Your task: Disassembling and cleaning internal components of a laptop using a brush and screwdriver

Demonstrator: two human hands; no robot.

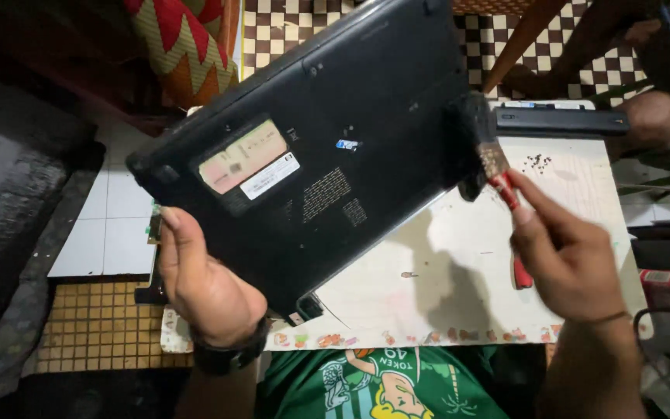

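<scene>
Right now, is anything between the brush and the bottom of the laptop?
Nothing visible. The right hand holds the red-handled brush, and its bristles already lie against the right edge of the laptop, which the left hand tilts up above the table.

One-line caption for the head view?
Left hand tilts a black laptop, underside up, over a white board while right hand brushes it with a red-handled paintbrush.

dim edges | bright centre | hard shadows | brush blurred
</scene>
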